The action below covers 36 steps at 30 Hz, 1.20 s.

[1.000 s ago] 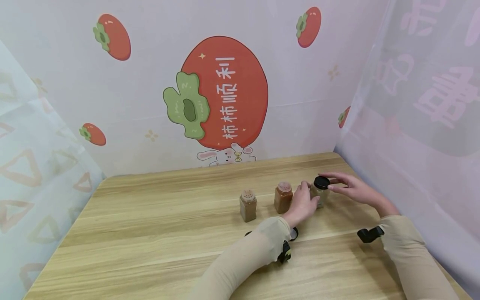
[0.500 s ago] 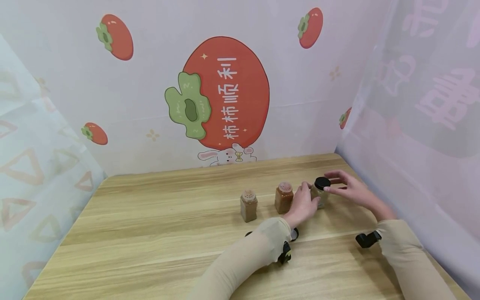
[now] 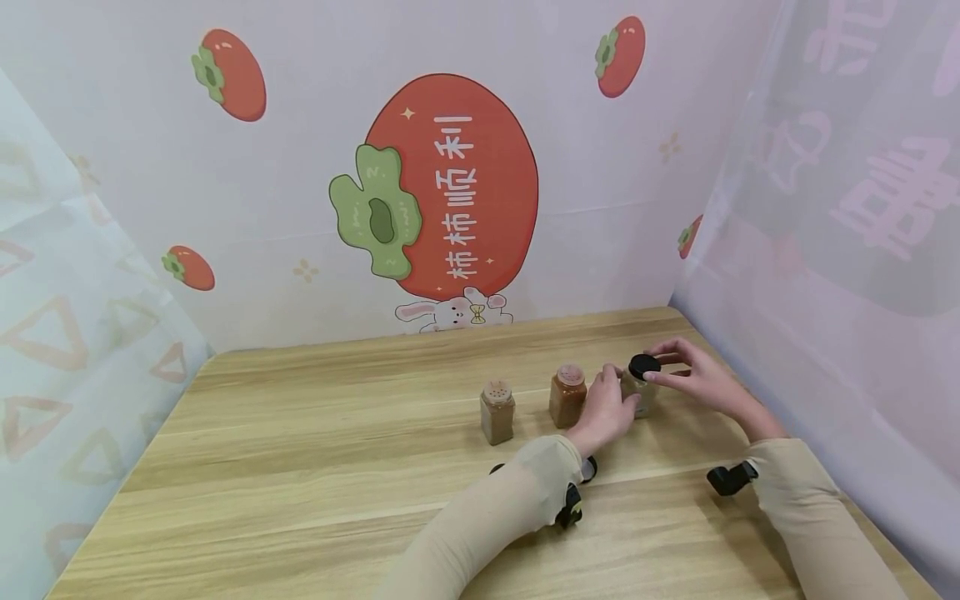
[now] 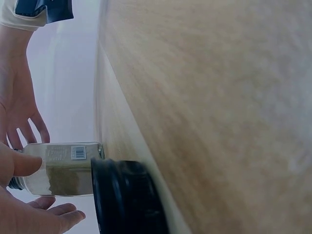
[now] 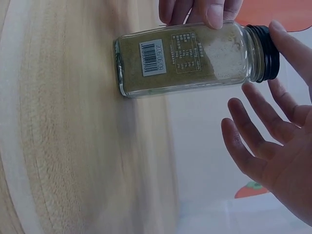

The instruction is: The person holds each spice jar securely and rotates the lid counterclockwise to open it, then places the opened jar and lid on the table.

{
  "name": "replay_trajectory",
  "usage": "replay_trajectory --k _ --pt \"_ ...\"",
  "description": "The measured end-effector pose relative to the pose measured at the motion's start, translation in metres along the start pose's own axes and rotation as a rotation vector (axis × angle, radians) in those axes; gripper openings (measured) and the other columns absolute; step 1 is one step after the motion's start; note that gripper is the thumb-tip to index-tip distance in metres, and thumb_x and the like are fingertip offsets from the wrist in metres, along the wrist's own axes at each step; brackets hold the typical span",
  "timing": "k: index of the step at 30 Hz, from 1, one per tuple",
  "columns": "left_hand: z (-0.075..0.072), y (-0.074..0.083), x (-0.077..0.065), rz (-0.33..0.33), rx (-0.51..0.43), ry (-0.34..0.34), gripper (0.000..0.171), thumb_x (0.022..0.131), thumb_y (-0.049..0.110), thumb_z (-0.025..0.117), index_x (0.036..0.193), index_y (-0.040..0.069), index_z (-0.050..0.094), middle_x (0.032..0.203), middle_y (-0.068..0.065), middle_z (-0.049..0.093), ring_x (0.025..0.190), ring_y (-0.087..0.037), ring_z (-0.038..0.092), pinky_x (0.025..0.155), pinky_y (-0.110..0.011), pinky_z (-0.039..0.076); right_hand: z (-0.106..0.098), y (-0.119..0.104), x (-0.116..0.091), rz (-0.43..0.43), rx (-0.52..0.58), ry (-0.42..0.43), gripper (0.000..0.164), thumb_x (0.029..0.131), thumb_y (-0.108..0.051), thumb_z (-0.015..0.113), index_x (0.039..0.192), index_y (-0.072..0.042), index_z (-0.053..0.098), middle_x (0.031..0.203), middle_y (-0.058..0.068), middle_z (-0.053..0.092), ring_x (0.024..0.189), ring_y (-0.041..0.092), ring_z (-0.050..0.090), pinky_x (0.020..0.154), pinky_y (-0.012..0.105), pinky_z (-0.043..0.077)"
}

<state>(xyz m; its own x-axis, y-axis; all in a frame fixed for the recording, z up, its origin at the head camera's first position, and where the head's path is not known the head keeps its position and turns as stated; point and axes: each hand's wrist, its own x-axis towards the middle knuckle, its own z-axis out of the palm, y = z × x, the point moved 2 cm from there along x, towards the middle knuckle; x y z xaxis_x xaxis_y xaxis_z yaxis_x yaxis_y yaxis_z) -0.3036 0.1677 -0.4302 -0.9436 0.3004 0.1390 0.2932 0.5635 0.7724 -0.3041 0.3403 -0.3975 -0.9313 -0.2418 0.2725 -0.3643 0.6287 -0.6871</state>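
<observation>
A square glass spice jar (image 3: pixel 641 396) with greenish-brown powder stands on the table at the right. My left hand (image 3: pixel 606 410) holds its body from the left; the thumb and fingers lie on either side of it in the left wrist view. The jar's black lid (image 5: pixel 268 52) sits on its neck. My right hand (image 3: pixel 701 379) pinches this lid between thumb and fingers, while the other fingers spread beside it in the right wrist view. Left of my left hand stand an orange-brown spice jar (image 3: pixel 567 400) and a light brown one (image 3: pixel 497 414), both with perforated shaker tops.
A loose black lid (image 3: pixel 590 469) lies on the wooden table (image 3: pixel 300 467) by my left wrist, looming close in the left wrist view. Another dark piece (image 3: pixel 497 468) is mostly hidden behind the left sleeve. Printed cloth walls (image 3: pixel 600 250) enclose the back and sides.
My right hand has shifted slightly left at the lid, its fingers drawn in closer around it, and the right forearm has followed. My left hand stays on the jar.
</observation>
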Motion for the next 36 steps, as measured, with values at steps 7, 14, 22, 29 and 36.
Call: replay_trajectory --k 7,14,22,29,36 --pt "-0.001 0.001 0.0 0.025 0.012 0.025 0.037 0.089 0.024 0.066 0.119 0.011 0.048 0.113 -0.005 0.059 0.104 -0.012 0.058 0.09 -0.022 0.047 -0.002 -0.005 -0.001 0.031 -0.044 0.02 0.04 0.089 -0.026 0.067 0.119 -0.003 0.055 0.123 0.016 0.058 0.112 0.035 0.055 0.078 0.017 0.048" --pt "-0.002 0.001 0.0 0.025 0.01 0.02 0.037 0.09 0.025 0.065 0.119 0.011 0.047 0.114 -0.005 0.059 0.105 -0.012 0.058 0.09 -0.022 0.047 -0.004 -0.005 -0.001 0.026 -0.028 0.019 0.04 0.089 -0.025 0.067 0.121 -0.005 0.058 0.124 0.016 0.059 0.105 -0.001 0.053 0.081 0.013 0.047" --pt "-0.001 0.002 -0.001 0.033 0.004 0.024 0.037 0.089 0.024 0.065 0.119 0.011 0.048 0.114 -0.007 0.059 0.106 -0.014 0.058 0.091 -0.023 0.047 -0.008 -0.005 -0.001 -0.082 0.002 -0.017 0.036 0.09 -0.015 0.065 0.124 -0.004 0.059 0.124 0.018 0.06 0.103 -0.009 0.051 0.081 0.013 0.047" --pt "-0.002 0.002 -0.001 0.037 0.014 0.029 0.037 0.089 0.024 0.066 0.118 0.011 0.048 0.113 -0.006 0.06 0.105 -0.013 0.058 0.091 -0.022 0.047 -0.012 -0.007 -0.001 -0.112 -0.04 -0.073 0.037 0.092 -0.015 0.062 0.128 -0.007 0.057 0.126 0.014 0.059 0.109 -0.006 0.05 0.085 0.019 0.047" --pt "-0.003 0.003 -0.003 0.05 0.007 0.028 0.035 0.089 0.021 0.065 0.118 0.008 0.048 0.112 -0.008 0.06 0.104 -0.014 0.058 0.09 -0.024 0.048 -0.014 -0.009 -0.001 -0.163 -0.043 -0.124 0.038 0.094 -0.011 0.058 0.131 -0.004 0.054 0.128 0.018 0.056 0.11 -0.006 0.049 0.084 0.017 0.047"
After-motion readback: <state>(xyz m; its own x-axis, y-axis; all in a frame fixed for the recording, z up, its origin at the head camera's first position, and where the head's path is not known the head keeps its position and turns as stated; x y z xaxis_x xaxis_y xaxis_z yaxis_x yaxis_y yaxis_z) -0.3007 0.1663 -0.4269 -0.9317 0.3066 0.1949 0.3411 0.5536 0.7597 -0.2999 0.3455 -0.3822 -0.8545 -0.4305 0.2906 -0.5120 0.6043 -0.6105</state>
